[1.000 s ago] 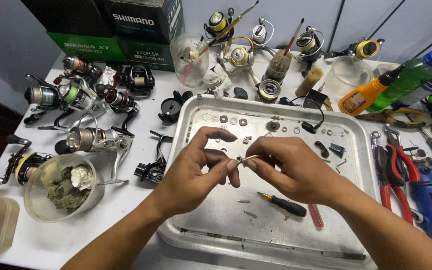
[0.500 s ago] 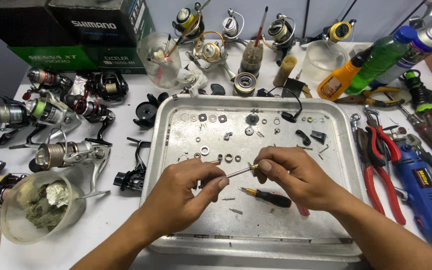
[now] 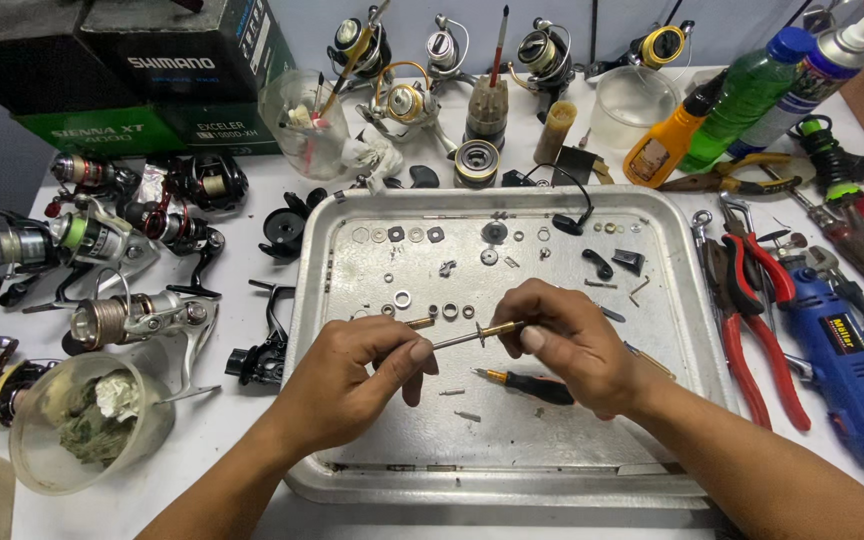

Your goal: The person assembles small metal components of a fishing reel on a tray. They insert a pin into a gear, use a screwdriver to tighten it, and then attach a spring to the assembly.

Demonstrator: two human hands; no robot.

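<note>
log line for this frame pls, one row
left hand: pinches thin shaft | right hand: grips shaft's brass end | place: over metal tray | nearby: small screwdriver lying in tray

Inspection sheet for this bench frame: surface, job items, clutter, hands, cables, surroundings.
Surface: white table with a metal tray in the middle.
Job's things: thin metal shaft with brass ends, held level over the tray; washers and small parts laid out in the tray; small screwdriver lying under the hands.
Clutter: fishing reels at left, bowl of dirty wadding, red pliers, blue rotary tool, bottles.
Grippers: left hand pinches one end of the shaft, right hand the other.
Cables: nothing seen.
Surroundings: cardboard boxes at back left.
</note>
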